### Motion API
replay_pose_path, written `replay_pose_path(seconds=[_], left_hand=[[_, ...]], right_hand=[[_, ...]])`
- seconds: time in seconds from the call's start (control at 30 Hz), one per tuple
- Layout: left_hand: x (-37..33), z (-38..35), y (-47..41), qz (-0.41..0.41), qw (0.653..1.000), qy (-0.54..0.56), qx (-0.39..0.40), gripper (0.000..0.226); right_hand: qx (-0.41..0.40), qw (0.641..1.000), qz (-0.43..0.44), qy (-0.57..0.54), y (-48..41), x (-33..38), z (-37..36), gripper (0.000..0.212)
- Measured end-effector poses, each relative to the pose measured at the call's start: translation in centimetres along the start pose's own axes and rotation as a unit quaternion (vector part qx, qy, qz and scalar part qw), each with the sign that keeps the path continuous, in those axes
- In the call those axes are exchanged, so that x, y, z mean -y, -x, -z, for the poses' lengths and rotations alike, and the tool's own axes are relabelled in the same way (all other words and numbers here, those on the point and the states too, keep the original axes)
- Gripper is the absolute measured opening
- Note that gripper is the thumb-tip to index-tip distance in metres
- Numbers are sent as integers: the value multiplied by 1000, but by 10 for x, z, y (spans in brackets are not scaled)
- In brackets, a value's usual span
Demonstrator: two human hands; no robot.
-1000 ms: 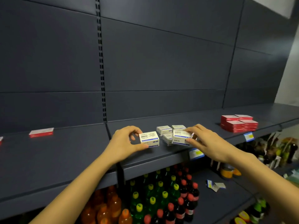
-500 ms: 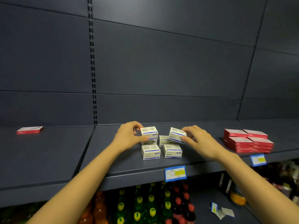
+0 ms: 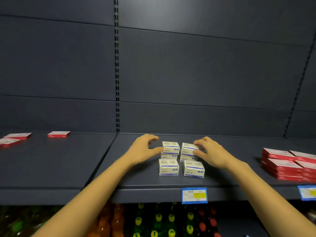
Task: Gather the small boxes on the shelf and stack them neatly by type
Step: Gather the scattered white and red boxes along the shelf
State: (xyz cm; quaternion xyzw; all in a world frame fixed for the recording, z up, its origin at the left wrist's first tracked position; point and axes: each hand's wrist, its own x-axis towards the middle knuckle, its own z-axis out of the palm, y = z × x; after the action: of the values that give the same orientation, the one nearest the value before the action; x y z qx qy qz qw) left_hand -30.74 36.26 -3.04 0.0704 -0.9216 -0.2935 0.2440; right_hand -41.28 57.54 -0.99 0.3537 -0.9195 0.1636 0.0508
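White boxes (image 3: 169, 167): left hand (image 3: 142, 150) loose, thumb touching left stack (image 3: 171, 147); right hand (image 3: 211, 153) pinches right top box (image 3: 188, 148).

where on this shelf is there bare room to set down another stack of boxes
Bare shelf lies between the right hand and the red stack, and in the left bay between the loose red boxes and the left hand. The middle is crowded: six white boxes packed together, both hands at them.

One head-worn view looks from close in front of the shelf (image 3: 150, 183), facing the far back panel (image 3: 205, 74) squarely and tilted slightly downward.
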Motion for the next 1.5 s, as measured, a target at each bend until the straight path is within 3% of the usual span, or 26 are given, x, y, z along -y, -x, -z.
replay_pose_path(seconds=[0.17, 0.47, 0.8, 1.13, 1.5], left_hand=[[22, 44, 24, -14, 987, -155, -38, 34], [85, 143, 100, 88, 960, -249, -97, 33], [154, 240, 206, 215, 923, -285, -146, 32], [241, 337, 250, 247, 904, -290, -194, 24], [351, 431, 227, 198, 932, -268, -139, 27]], right_hand=[[-53, 996, 76, 8, -4, 34, 10, 54], [-8, 971, 239, -14, -25, 172, -28, 43], [45, 940, 336, -36, -35, 312, -93, 42], [70, 924, 375, -36, -61, 445, -142, 42], [78, 940, 324, -72, -105, 587, -198, 49]])
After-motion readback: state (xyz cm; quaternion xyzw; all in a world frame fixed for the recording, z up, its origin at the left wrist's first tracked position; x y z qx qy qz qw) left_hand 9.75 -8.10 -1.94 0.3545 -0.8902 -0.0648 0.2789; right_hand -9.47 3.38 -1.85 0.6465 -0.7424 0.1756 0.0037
